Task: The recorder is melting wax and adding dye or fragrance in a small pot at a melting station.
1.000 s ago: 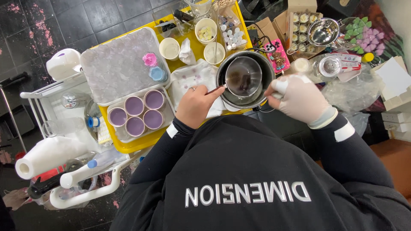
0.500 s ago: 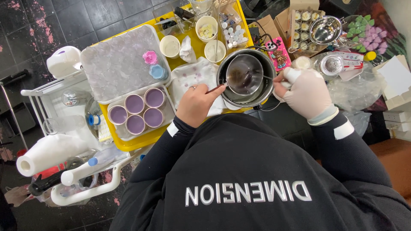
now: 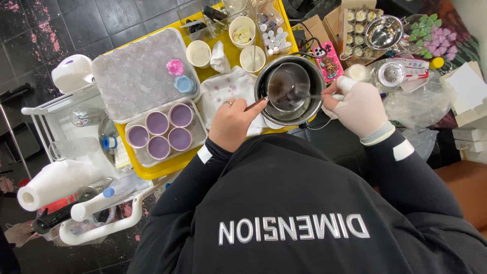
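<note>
A bare left hand (image 3: pixel 234 123) grips the pitcher handle (image 3: pixel 255 105) while the gloved right hand (image 3: pixel 357 107), clenched on a stirring rod (image 3: pixel 309 96), works dark liquid beside four filled purple cups (image 3: pixel 161 135).

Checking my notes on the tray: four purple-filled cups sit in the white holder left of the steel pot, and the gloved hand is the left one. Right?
Not quite. The head view shows the glove on the right hand; the left hand is bare. The four purple cups and steel pot are as you say.

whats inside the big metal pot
A smaller metal pitcher sits inside the big pot, holding dark liquid. A thin rod from the gloved right hand reaches into it. The pot's floor beneath the pitcher is covered.
</note>
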